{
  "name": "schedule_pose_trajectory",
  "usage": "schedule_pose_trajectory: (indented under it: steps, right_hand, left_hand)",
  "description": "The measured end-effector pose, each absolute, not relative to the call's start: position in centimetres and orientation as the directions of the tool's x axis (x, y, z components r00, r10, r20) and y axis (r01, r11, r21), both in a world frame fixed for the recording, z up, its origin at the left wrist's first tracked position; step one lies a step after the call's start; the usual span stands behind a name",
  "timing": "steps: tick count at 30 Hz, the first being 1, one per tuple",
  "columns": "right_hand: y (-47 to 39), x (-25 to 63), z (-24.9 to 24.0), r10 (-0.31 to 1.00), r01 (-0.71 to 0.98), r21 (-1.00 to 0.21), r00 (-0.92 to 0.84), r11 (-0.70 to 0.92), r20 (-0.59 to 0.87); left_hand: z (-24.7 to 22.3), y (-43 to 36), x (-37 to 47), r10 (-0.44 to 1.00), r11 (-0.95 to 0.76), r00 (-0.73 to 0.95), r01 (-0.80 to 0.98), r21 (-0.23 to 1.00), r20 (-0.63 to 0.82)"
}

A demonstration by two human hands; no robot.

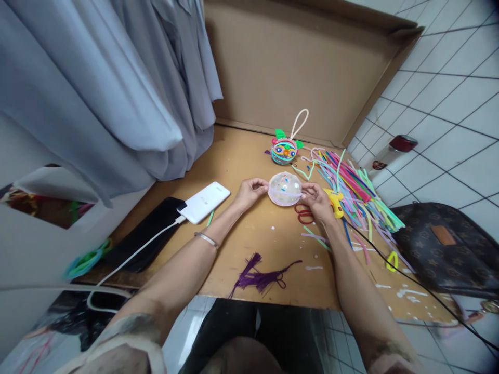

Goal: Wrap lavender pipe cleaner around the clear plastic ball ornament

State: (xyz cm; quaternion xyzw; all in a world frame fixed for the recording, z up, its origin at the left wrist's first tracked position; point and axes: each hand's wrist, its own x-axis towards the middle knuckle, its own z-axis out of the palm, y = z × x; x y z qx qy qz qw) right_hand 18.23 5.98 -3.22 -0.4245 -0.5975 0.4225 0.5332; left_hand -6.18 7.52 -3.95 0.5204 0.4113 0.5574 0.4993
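A clear round plastic ball with small coloured bits inside is in front of me, with a pale lilac strip running across it and round its edge. My left hand is closed in a pinch at the ball's left side. On the opposite side, my right hand pinches the ball's edge too. Whether the fingertips press on the strip or on the ball itself is too small to tell. Under my right hand lie red-handled scissors, and a yellow glue gun is just beyond it.
Behind the ball stands a decorated lantern ball with a looped handle. Many coloured fuzzy sticks lie to the right, near a dark bag. Purple tassels lie near the front edge. A white power bank is at left.
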Motion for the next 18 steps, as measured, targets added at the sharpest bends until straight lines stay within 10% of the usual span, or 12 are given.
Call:
schedule_pose_trajectory:
  steps: [18]
  right_hand:
    - [6.02, 17.86, -3.29, 0.955, 0.088, -0.951, -0.028, 0.296, 0.295]
  left_hand:
    - [-3.8, 6.8, -5.86, 0.966, -0.258, -0.016, 0.011, 0.966, 0.258]
